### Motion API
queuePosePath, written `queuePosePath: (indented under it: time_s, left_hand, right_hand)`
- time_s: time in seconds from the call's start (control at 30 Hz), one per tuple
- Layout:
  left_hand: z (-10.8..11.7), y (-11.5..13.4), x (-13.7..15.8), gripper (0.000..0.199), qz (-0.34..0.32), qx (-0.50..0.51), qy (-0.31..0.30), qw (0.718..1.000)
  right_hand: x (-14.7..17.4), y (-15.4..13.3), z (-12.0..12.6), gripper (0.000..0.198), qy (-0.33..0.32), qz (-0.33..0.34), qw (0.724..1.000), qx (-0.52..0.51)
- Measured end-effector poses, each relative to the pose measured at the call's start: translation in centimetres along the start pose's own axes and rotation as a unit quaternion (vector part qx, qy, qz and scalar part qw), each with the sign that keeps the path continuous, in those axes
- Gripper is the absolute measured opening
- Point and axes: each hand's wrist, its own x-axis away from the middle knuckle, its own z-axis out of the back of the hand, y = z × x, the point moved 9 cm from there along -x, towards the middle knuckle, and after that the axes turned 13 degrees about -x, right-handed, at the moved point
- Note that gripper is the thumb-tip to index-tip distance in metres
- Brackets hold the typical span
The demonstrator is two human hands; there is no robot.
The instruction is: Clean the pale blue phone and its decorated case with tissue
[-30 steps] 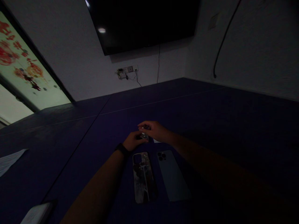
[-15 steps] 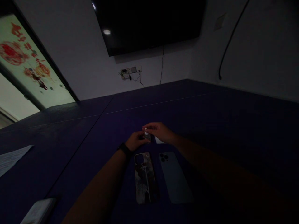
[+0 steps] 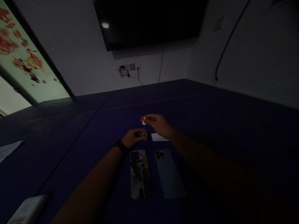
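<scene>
A small clear bottle (image 3: pixel 144 133) stands on the dark blue table, and my left hand (image 3: pixel 132 138) is closed round its left side. Just above it, my right hand (image 3: pixel 159 123) pinches a white cap (image 3: pixel 144 121), lifted off the bottle's neck. Whether a dropper hangs below the cap is too dim to make out. Under my right wrist lies a white slip (image 3: pixel 158 137), partly covered. Nearer to me are a patterned phone case (image 3: pixel 141 174) and, to its right, a blue-grey phone (image 3: pixel 170 174) with its cameras facing up.
At the lower left lies another phone-like thing (image 3: pixel 28 209), with a printed sheet (image 3: pixel 9 150) farther back. Beyond the table (image 3: pixel 126 99), a wall carries sockets (image 3: pixel 129 67) with cables and a large dark screen (image 3: pixel 151 21).
My right hand has raised the white cap up off the bottle. My left hand still holds the bottle. The whole view has shifted slightly.
</scene>
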Motion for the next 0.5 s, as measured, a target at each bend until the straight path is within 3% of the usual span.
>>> queuePosePath:
  time_s: [0.23,0.33,0.5]
  left_hand:
    - [-0.1,-0.1,0.1,0.043,0.002,-0.008,0.005,1.000]
    - [-0.1,-0.1,0.1,0.042,0.002,-0.007,0.007,1.000]
    - [-0.1,0.2,0.1,0.039,-0.001,-0.009,0.005,1.000]
  right_hand:
    - [0.1,-6.6,5.0,0.016,0.064,0.068,0.994,0.047]
    - [0.6,-6.0,7.0,0.023,0.045,0.028,0.995,0.089]
    - [1.6,-2.6,8.7,0.030,0.017,-0.028,0.993,0.112]
